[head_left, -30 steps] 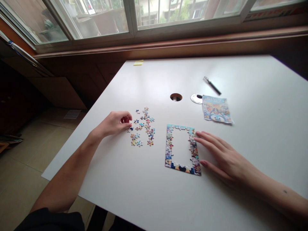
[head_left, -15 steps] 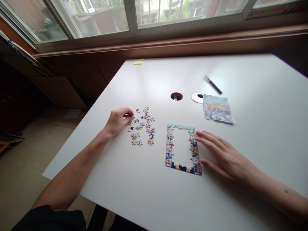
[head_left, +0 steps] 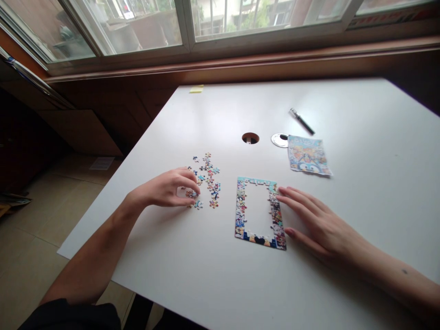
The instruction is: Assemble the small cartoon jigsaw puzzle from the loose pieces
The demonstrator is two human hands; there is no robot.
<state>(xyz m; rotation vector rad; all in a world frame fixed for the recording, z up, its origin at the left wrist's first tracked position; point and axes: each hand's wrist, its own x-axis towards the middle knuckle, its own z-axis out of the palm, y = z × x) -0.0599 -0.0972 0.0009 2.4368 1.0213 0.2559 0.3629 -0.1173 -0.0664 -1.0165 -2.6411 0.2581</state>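
My left hand (head_left: 173, 187) hovers at the left edge of a scatter of loose jigsaw pieces (head_left: 210, 176). Its thumb and fingers are curved and apart, with a gap between them, and some pieces are hidden behind it. To the right lies a rectangular puzzle border (head_left: 240, 208), joined all round, with the white table showing through its middle. My right hand (head_left: 318, 222) rests flat beside it, fingers spread, the fingertips at the border's right edge.
A creased picture sheet (head_left: 309, 155) lies beyond my right hand, partly over a round silver cover (head_left: 279, 140). Behind it is a black pen (head_left: 302, 121). A round hole (head_left: 250, 138) opens in the white table (head_left: 192, 270). Yellow tape (head_left: 196, 89) marks the far edge.
My left hand has come nearer along the left side of the loose pieces, and its fingers have parted from a pinch. My right hand stays by the border.
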